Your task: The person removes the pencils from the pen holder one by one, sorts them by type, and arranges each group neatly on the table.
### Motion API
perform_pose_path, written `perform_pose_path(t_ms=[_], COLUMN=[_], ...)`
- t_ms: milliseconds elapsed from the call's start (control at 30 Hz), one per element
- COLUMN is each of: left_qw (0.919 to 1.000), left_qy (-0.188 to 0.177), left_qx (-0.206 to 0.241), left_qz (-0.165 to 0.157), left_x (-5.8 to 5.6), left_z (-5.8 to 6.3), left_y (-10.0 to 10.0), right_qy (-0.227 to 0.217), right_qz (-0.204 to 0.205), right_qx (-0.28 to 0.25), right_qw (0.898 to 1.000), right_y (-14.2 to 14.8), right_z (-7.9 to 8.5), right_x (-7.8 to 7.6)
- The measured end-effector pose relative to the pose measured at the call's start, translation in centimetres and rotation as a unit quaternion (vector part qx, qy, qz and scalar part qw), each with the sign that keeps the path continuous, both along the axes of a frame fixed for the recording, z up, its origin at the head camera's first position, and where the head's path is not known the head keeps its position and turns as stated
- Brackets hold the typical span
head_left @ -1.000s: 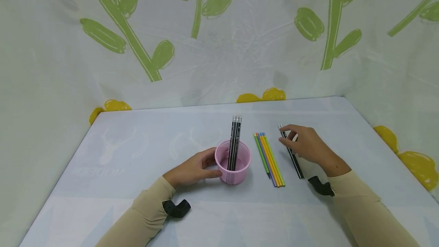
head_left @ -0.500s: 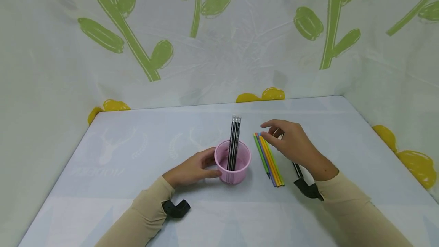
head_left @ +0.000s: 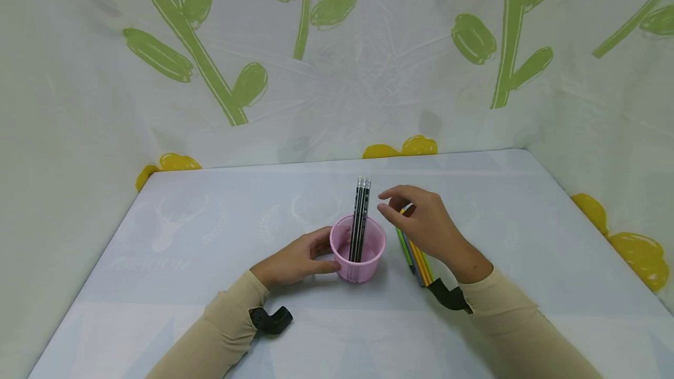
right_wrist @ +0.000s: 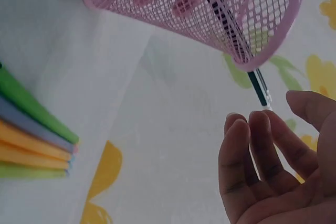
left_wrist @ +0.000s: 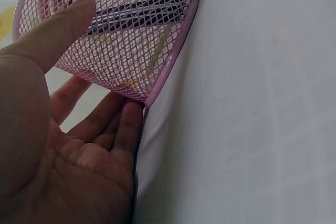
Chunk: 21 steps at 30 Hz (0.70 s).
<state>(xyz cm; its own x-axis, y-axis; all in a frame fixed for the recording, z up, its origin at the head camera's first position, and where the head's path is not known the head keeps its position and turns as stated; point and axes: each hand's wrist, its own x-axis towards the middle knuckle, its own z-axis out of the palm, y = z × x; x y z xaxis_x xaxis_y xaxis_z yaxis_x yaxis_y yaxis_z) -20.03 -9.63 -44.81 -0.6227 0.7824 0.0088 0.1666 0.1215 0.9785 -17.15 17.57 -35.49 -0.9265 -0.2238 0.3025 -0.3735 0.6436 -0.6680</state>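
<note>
My left hand [head_left: 297,259] grips a pink mesh pencil cup [head_left: 358,274] from its left side, thumb on the near wall and fingers behind it. In the left wrist view the cup [left_wrist: 121,66] appears sideways between thumb and fingertips. Several black striped pencils [head_left: 360,221] stand in the cup, leaning slightly right, their ends above the rim. My right hand [head_left: 423,224] hovers just right of these ends, holding nothing, thumb and fingers apart. In the right wrist view its fingers [right_wrist: 262,150] are near the tip of a pencil [right_wrist: 257,87] without gripping it.
Several colored pencils [head_left: 421,262], green, purple and yellow-orange, lie side by side right of the cup, partly under my right hand. The white table [head_left: 237,203] meets a white wall printed with green leaves [head_left: 160,57]. A black wrist mount [head_left: 271,320] juts from the left sleeve.
My right hand has left the black pencils lying at the right and moved left, over the colored pencils, toward the cup. Those black pencils are now out of sight. The left hand stays put.
</note>
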Motion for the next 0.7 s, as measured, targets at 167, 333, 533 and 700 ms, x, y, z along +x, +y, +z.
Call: perform_pose_path(t_ms=[167, 333, 533, 700], left_qw=[1.0, 0.9999, 0.9999, 0.9999], left_qy=[-0.002, 0.005, 0.003, 0.002], left_qx=[-0.008, -0.012, -0.013, -0.01], left_qz=[0.001, 0.005, 0.004, 0.005], left_x=[0.0, 0.0, 0.0, 0.1], left_z=[0.3, 0.4, 0.2, 0.3], left_y=[0.0, 0.0, -0.1, 0.0], right_qy=[0.004, 0.017, -0.01, -0.05], right_qz=[-0.006, 0.003, -0.003, 0.0], right_qx=[0.002, -0.026, -0.054, -0.067], right_qw=[1.0, 1.0, 0.998, 0.997], right_y=[-0.7, -1.1, -1.6, -2.0], right_z=[-0.6, -1.3, -2.0, -2.6], right_x=[0.0, -0.1, 0.0, 0.0])
